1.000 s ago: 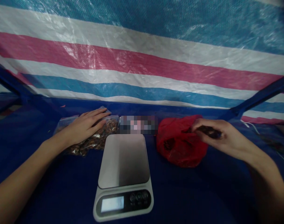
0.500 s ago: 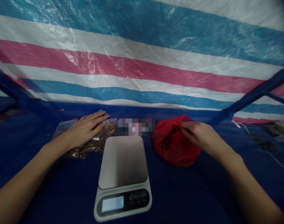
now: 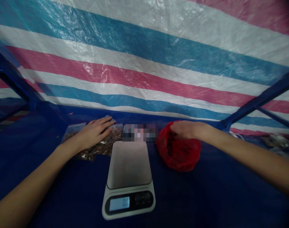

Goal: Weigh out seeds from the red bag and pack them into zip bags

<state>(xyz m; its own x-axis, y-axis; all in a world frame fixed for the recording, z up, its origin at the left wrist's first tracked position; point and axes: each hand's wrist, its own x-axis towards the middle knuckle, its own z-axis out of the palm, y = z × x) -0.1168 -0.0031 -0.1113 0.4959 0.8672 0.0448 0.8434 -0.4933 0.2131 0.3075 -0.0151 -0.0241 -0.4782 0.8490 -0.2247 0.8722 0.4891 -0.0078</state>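
My left hand (image 3: 95, 131) lies flat with fingers stretched over clear zip bags (image 3: 103, 146) filled with small brown pieces. At the right, my right hand (image 3: 185, 129) reaches into the mouth of a red plastic bag (image 3: 179, 155); its fingertips are hidden inside, so I cannot tell what they touch. Dark contents show a little within the bag's opening. Between the hands stands a digital kitchen scale (image 3: 130, 166) with a bare metal plate, and its lit display reads 0.0.
A blurred-out flat box (image 3: 140, 132) lies behind the scale. Everything rests on a dark blue surface (image 3: 182, 199). Striped plastic sheeting (image 3: 144, 72) hangs behind, with blue frame bars (image 3: 260, 99) at both sides. Clear plastic bags (image 3: 277, 141) lie at the far right.
My right hand has moved left and deeper into the red bag's mouth. The left hand stays on the zip bags. The camera view has tilted slightly, and the scale's display is now readable.
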